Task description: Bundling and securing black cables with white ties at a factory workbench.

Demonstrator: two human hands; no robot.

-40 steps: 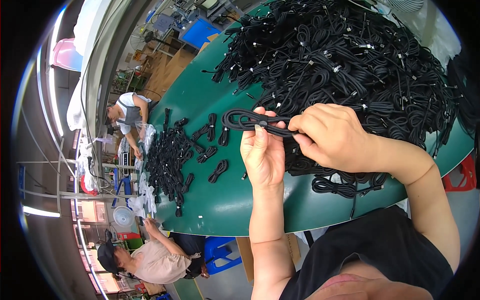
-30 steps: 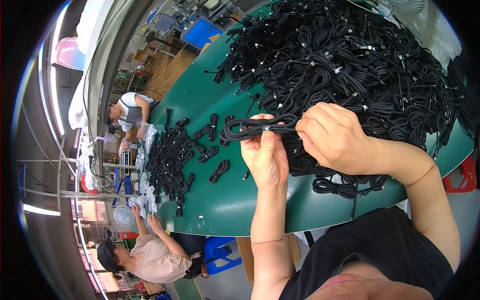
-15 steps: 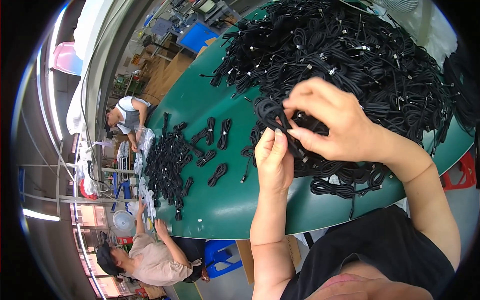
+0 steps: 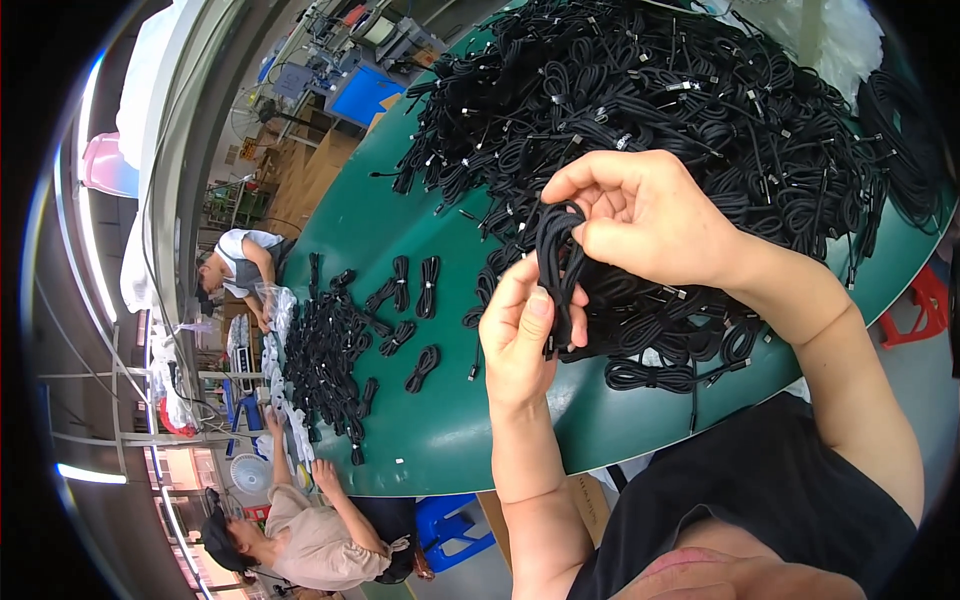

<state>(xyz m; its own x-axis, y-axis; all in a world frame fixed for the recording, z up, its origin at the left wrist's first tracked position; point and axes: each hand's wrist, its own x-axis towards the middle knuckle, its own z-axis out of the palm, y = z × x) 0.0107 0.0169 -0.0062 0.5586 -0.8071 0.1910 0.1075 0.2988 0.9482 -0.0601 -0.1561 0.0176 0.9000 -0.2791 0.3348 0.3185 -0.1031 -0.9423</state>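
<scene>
A coiled black cable (image 4: pixel 556 245) is held up between my two hands, above the green table. My left hand (image 4: pixel 522 335) grips its lower part, with the thumb in front and the fingers behind. At the upper loop, my right hand (image 4: pixel 640 215) pinches the cable between thumb and index finger. The cable's lower end is partly hidden by the left fingers. Behind and around my hands spreads a large heap of black cables (image 4: pixel 640 90) with small metal plugs. One bundled cable (image 4: pixel 650 374) lies at the heap's near edge.
On the green table (image 4: pixel 450 430), several tied cable bundles (image 4: pixel 427 284) lie left of my hands, beside a smaller cable pile (image 4: pixel 325 350). Two people (image 4: pixel 310 535) work along the left side. A blue stool (image 4: pixel 450 525) and a red stool (image 4: pixel 920 308) stand by the table.
The cable's loop now stands more upright between my hands, and my left fingers show around its lower part. Both hands appear slightly further left, as the whole view has shifted a little.
</scene>
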